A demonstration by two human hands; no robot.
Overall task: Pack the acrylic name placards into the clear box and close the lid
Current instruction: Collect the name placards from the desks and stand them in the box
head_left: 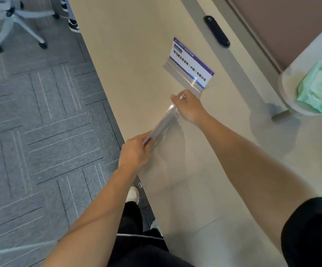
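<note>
Holding a clear acrylic placard [164, 124] by its two ends, the person is standing at the edge of the counter [137, 54]. The left hand [135, 151] is curling round the near end and the right hand [187, 106] is pinching the far end. The piece seems to be hanging edge-up, lifted off the surface. A second placard [191, 66], carrying a printed card, is standing on the counter just beyond the right hand. I am judging the acrylic to be light and stiff, but slick and easily scratched or chipped at the corners. Gripping the short ends, clear of the faces, is looking sensible. The clear box is not showing plainly; something faint and transparent is lying under the hands, and I cannot tell what it is.
</note>
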